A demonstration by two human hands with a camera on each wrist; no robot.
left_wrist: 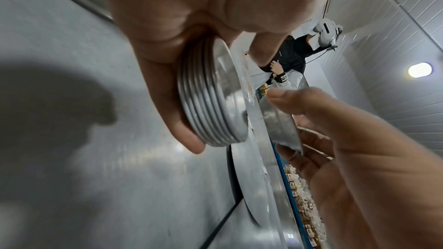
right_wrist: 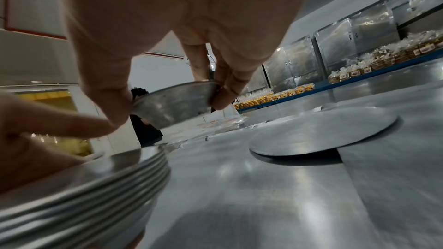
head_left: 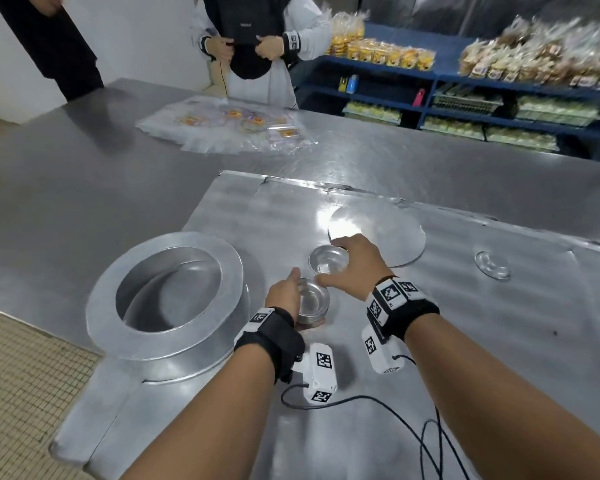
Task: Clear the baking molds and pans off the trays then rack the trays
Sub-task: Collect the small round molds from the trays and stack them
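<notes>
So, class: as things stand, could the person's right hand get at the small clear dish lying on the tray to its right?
Probably not yet: the path across the tray to the clear dish looks free, but the right hand is holding a small mold.

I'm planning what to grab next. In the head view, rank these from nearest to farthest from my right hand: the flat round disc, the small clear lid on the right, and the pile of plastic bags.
From the right hand:
1. Flat round disc, just beyond the fingers.
2. Small clear lid, farther right on the tray.
3. Pile of plastic bags, far across the table, to the left.
</notes>
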